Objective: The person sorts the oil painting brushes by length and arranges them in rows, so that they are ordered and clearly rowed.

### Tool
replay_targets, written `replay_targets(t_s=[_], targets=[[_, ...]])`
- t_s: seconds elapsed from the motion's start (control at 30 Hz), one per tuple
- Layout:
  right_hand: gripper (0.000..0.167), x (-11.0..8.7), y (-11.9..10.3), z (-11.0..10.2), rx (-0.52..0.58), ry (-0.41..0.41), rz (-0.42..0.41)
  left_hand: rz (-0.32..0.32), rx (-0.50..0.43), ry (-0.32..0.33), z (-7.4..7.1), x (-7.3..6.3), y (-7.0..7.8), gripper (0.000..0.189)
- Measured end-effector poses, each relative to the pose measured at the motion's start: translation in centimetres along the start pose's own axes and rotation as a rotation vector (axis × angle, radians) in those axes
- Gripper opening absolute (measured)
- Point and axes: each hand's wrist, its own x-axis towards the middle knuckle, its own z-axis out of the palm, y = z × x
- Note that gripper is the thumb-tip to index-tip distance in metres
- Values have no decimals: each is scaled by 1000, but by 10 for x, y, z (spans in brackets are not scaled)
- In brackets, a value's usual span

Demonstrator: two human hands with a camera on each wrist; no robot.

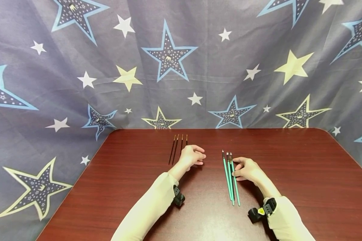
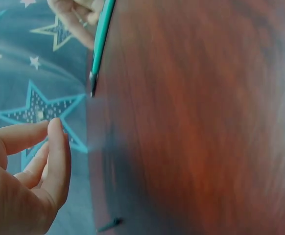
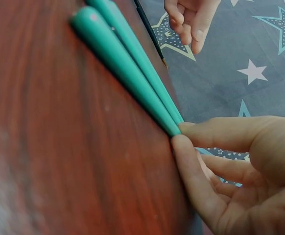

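Observation:
Turquoise-handled paintbrushes [image 1: 227, 179] lie close together on the table, dark bristle ends pointing to the far side. My right hand [image 1: 248, 170] is at their right side and pinches the rightmost turquoise paintbrush [image 3: 128, 73] between thumb and forefinger, near its upper part. My left hand [image 1: 191, 156] hovers over the table left of them, fingers bent loosely, thumb and forefinger tips close, with nothing visible between them. Slim black paintbrushes [image 1: 174, 150], several of them, lie in a spaced row beyond and left of it; the hand covers the lower part of some.
The reddish-brown wooden table [image 1: 123, 201] ends at a far edge against a grey star-patterned cloth [image 1: 211, 67]. Each wrist carries a black camera, the right wrist camera [image 1: 254, 215] hanging low near the table surface.

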Motion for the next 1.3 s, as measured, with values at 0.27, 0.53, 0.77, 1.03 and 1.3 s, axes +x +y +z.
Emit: replay_targets(t_s=[0.27, 0.53, 0.77, 1.03, 1.3], targets=[[60, 0, -1, 0, 7, -1, 11, -7, -13, -59, 23, -11, -2, 25], [60, 0, -1, -2, 13, -2, 24, -43, 14, -114, 42, -16, -1, 25], [61, 0, -2, -1, 13, -8, 26, -53, -11, -145, 56, -19, -4, 25], [60, 0, -1, -2, 23, -14, 21, -90, 9, -94, 70, -19, -3, 24], [61, 1, -2, -2, 2, -1, 27, -112, 47, -63, 79, -15, -3, 28]])
